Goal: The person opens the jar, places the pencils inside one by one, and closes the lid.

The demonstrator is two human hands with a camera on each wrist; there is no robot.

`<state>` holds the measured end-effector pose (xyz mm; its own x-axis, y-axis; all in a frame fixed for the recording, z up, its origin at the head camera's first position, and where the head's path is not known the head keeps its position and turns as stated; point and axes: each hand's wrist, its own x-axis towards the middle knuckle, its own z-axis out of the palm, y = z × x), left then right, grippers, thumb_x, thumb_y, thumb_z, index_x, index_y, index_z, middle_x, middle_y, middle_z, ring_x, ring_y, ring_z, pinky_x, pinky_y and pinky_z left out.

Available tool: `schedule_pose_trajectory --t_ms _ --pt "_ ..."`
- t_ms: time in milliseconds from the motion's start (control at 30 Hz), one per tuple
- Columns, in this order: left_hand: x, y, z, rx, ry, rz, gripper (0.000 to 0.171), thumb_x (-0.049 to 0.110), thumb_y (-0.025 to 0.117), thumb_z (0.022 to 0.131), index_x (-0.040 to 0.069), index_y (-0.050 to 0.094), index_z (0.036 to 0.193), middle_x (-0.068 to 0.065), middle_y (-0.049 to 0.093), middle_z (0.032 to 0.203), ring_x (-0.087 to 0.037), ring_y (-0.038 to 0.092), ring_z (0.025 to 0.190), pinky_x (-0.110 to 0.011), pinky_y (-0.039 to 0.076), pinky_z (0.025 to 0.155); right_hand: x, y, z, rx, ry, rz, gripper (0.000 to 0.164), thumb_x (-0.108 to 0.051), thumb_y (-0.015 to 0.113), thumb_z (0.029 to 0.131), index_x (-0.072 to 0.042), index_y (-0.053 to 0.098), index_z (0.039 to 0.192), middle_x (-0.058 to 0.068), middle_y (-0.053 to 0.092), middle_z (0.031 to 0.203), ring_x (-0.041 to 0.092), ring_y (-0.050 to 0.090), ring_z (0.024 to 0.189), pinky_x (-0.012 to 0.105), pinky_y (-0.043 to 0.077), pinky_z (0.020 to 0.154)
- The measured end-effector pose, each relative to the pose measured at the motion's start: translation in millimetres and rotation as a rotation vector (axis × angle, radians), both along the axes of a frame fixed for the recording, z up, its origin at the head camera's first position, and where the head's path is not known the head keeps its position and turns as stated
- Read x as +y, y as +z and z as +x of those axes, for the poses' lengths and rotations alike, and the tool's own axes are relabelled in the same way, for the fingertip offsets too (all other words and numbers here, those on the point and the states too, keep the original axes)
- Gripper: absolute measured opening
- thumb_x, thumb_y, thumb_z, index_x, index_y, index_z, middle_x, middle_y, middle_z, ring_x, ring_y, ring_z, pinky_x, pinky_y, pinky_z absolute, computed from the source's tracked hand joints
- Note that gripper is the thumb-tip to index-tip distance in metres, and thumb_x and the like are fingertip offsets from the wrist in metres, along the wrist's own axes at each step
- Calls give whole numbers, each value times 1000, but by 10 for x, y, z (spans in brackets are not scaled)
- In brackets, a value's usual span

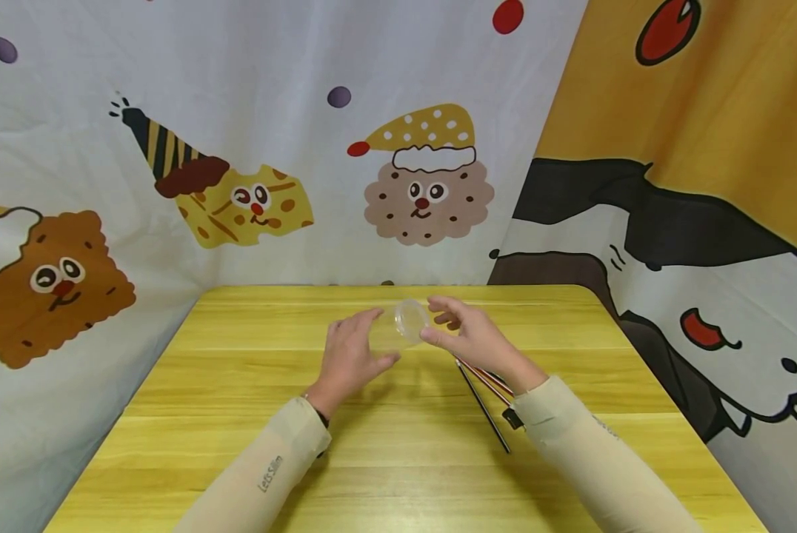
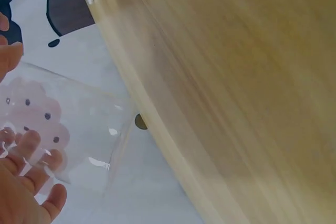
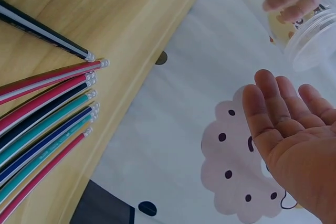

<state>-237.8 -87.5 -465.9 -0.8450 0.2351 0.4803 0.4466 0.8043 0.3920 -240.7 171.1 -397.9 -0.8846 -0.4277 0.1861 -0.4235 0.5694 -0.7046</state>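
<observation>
A clear plastic jar [image 1: 410, 323] is held above the table, lying on its side with its round end to the right. My left hand [image 1: 352, 357] grips its body, thumb below and fingers above. Through the transparent wall in the left wrist view, fingers [image 2: 31, 166] show behind the jar [image 2: 97, 135]. My right hand [image 1: 475, 339] is beside the round end, thumb near the rim. The right wrist view shows the ringed end [image 3: 315, 40] apart from the extended fingers of the right hand [image 3: 291, 135]. Whether a lid covers that end is unclear.
Several striped pencils [image 3: 47, 100] with white ends lie on the wooden table [image 1: 238, 414], partly under the right forearm in the head view. One dark pencil [image 1: 484, 407] lies at an angle from the others. A cartoon-print cloth [image 1: 272, 96] hangs behind the table.
</observation>
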Motion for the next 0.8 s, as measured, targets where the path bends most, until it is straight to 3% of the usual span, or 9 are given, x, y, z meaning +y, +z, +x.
schedule_pose_trajectory --t_ms 367,667,800 --pt "38 52 60 161 36 -207 89 46 97 77 14 55 148 -8 69 138 -32 67 123 -56 50 106 -6 -48 24 -43 16 21 79 -49 75 100 -18 43 165 11 52 163 37 67 131 58 59 102" --pt "47 52 88 256 57 -266 92 49 98 75 14 55 149 -9 69 138 -33 66 121 -54 50 104 -16 -75 32 -44 30 16 79 -47 75 100 -15 42 164 14 55 160 34 72 122 53 62 100" --pt "48 55 87 261 59 -282 92 50 97 76 14 55 150 -9 68 139 -33 66 121 -55 50 105 -12 -81 29 -40 32 17 77 -45 75 101 -15 43 164 16 57 157 30 74 117 52 62 100"
